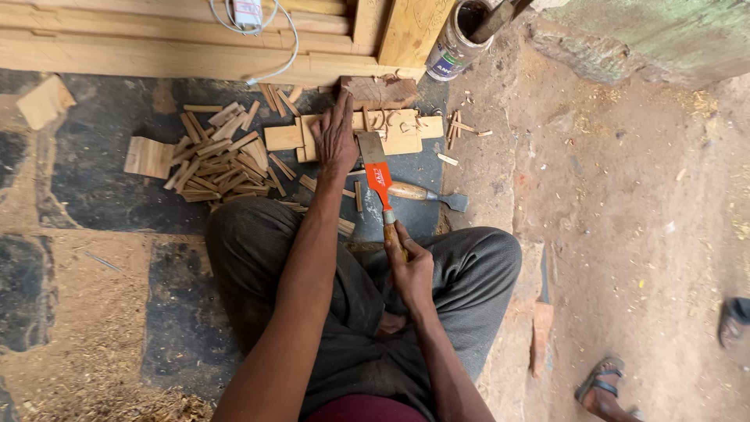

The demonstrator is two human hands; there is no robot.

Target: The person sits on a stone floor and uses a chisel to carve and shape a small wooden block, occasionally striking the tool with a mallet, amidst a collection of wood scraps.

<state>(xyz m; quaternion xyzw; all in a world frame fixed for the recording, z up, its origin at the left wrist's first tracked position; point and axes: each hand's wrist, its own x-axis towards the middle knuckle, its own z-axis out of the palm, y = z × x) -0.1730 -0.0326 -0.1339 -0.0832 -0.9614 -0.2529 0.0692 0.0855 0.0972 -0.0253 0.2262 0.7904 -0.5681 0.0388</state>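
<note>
1. Hatchet [375, 160], orange-necked, blade down on the wooden board [402, 134]; right hand [410, 266] fingers wrapped around its handle.
2. Left hand [336, 139], fingers together, presses the board's left part.
3. Chisel [426, 194] lies just right; wood strips [215, 160] crowd left.

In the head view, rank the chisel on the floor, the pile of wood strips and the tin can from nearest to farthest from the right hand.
From the right hand:
1. Chisel, just ahead of the hand, slightly to the right.
2. Pile of wood strips, ahead and to the left.
3. Tin can, at the top, by the wooden frame.
</note>
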